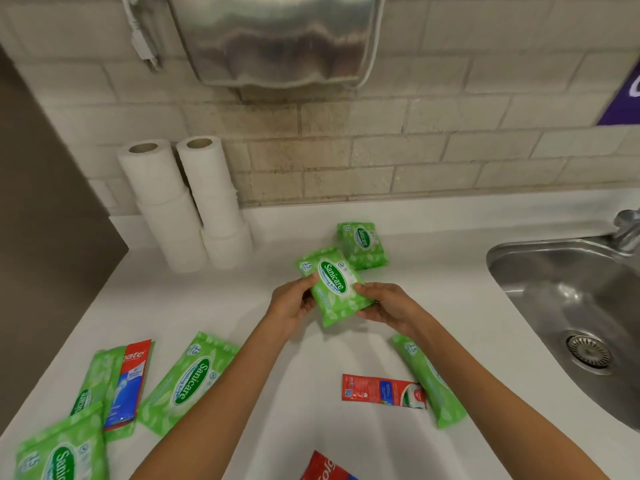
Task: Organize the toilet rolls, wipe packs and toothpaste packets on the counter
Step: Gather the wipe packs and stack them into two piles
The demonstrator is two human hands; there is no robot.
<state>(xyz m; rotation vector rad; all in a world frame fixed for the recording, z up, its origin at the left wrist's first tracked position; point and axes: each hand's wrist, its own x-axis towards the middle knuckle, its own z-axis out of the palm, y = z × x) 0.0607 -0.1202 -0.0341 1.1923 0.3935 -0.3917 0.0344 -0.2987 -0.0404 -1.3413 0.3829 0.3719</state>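
Note:
Both my hands hold one green wipe pack (332,284) above the middle of the white counter (433,271). My left hand (294,304) grips its left edge, my right hand (384,304) its right edge. Another green pack (363,244) lies just behind it. More green packs lie at the front: one (188,381) left of my left arm, one (429,379) under my right arm, two (62,448) at the far left. A red toothpaste packet (130,382) lies on a pack at left, another (375,389) at front right, a third (323,467) at the bottom edge. Toilet rolls (183,202) stand stacked in two columns against the wall.
A steel sink (571,289) with a tap (628,230) takes up the right side. A metal hand dryer (277,39) hangs on the tiled wall above the counter. A dark panel (41,220) borders the counter at left.

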